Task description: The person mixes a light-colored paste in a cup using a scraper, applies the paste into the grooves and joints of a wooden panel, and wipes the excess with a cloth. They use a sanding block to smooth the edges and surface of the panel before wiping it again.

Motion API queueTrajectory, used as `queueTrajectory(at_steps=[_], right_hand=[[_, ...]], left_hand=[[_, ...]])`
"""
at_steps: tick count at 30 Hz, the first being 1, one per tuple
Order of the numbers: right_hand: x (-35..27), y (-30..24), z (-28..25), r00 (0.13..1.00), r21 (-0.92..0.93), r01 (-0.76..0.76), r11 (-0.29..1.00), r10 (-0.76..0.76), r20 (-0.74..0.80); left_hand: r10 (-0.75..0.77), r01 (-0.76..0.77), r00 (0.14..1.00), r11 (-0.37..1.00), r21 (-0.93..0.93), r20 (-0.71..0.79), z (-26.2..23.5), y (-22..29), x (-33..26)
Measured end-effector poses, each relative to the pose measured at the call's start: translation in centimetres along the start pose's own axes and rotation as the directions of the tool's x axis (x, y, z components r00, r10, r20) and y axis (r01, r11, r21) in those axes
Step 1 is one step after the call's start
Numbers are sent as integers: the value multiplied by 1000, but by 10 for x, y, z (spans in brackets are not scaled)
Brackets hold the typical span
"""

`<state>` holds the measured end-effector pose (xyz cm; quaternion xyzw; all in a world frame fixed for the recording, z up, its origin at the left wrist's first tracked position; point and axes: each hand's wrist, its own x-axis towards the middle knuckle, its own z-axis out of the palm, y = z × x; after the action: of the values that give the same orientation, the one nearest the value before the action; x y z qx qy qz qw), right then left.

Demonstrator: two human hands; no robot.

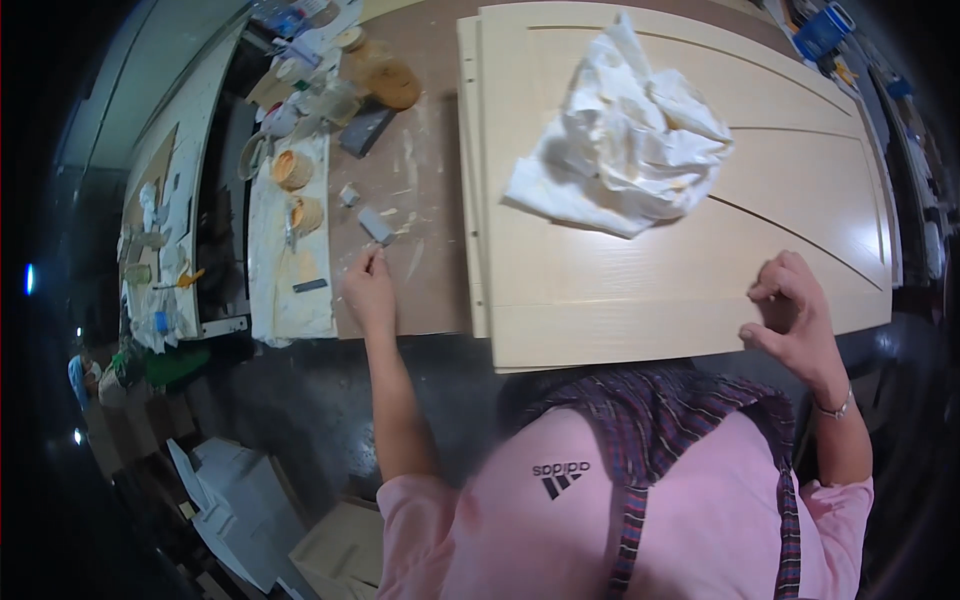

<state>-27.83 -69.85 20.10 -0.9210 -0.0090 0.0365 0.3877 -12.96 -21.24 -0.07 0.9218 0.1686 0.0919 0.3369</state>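
My left hand (370, 292) is over the brown tabletop, its fingers pinched together. Its fingertips are just below a small grey block (377, 226), and what they hold, if anything, is hidden. My right hand (796, 318) is raised over the right front part of a cream panelled door (600, 290). Its fingers are curved and apart from the thumb, with nothing between them. A crumpled white cloth (640, 140) with faint stains lies on the door's far half.
Left of the door, a smaller pale block (349, 195), a dark block (367, 128) and a jar of orange-brown material (390, 85) sit on the brown tabletop (430, 270). Two tubs of orange paste (292, 170) stand on a stained white sheet (290, 325). Another panel (470, 200) lies under the door.
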Motion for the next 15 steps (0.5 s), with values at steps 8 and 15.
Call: queueTrajectory(at_steps=[8, 15], right_hand=[[-3, 17, 3, 988, 161, -151, 975, 154, -5], [20, -9, 3, 993, 30, -110, 993, 112, -47]], left_hand=[[242, -132, 953, 874, 467, -183, -71, -149, 78], [319, -301, 946, 814, 498, 51, -84, -159, 82]])
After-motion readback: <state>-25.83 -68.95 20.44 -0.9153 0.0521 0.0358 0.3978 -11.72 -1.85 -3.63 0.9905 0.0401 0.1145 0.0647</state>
